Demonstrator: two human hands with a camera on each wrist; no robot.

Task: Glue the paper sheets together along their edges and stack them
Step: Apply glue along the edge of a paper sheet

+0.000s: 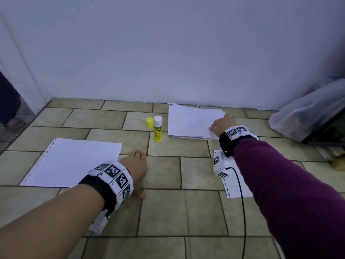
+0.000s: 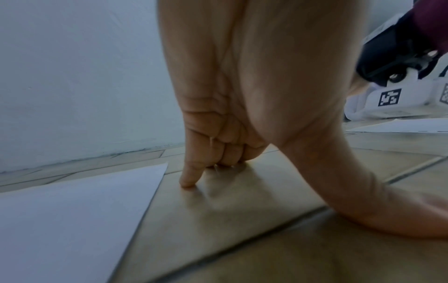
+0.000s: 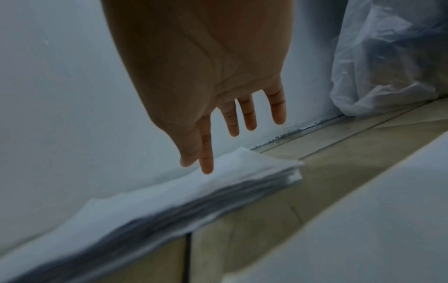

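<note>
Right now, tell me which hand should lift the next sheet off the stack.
Right hand: its fingertips hover at the paper stack. The left hand is braced on the floor tiles, farther away.

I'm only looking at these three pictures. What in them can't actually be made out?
- How many sheets the paper stack holds: right wrist view, edges blurred.
- Whether the right hand has lifted a sheet: head view, the hand covers that corner.
- Small print on the glue stick: head view, too small.
- The sheet under the right arm: mostly hidden by sleeve and wrist camera.
- What the plastic bag covers: head view, cloudy, cut off by the edge.
</note>
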